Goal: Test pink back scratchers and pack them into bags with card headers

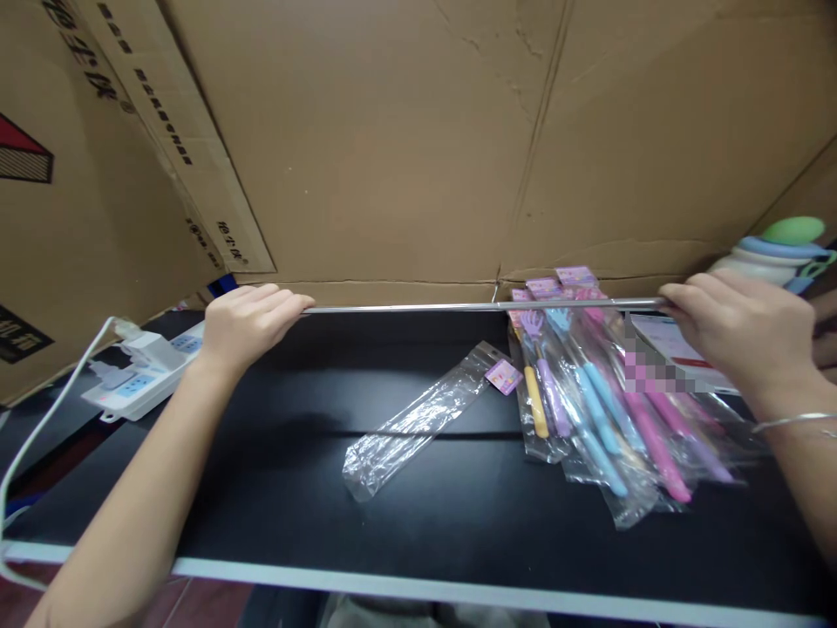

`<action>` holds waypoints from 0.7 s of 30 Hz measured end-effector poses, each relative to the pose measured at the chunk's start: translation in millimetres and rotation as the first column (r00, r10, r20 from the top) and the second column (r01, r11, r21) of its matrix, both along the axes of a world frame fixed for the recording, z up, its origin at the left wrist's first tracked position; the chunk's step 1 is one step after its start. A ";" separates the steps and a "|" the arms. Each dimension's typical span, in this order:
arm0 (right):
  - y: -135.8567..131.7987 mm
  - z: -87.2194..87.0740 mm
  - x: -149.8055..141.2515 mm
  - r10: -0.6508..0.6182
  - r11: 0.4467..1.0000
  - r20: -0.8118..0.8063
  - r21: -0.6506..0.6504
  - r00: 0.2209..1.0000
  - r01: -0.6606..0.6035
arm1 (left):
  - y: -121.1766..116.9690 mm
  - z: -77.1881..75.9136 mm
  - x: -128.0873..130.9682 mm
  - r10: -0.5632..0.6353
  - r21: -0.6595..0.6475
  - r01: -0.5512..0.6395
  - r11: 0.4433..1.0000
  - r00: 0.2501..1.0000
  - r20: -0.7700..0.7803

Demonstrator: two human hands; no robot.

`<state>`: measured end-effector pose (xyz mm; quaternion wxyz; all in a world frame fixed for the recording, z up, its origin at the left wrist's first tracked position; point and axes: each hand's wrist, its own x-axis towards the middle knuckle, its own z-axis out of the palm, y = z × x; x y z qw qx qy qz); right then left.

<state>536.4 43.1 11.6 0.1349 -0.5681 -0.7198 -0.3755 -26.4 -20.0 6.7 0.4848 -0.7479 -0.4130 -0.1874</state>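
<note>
Stretching between the two hands, a thin metal rod (pixel 405 308) runs almost level across the middle of the frame, its long axis parallel to the cardboard wall (pixel 392 139) behind. The left hand (pixel 252 323) is closed around its left end and the right hand (pixel 738 327) around its right; both rod tips are hidden in the fists. Below, a clear plastic sleeve (pixel 411 423) lies slantwise on the desk (pixel 275 497), nearer the rod's middle than either hand. Wrapped back scratchers (pixel 592 392) fan out right of centre, nearer the right hand. A power strip (pixel 144 384) sits beside the left forearm, a bottle (pixel 765 262) just behind the right hand. The desk's pale front edge crosses the bottom.
</note>
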 end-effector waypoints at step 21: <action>-20.6 -4.9 -20.4 0.157 0.981 0.128 0.095 0.979 -0.170 | 8.5 -15.6 -4.0 0.031 -0.047 -0.026 0.999 0.994 0.102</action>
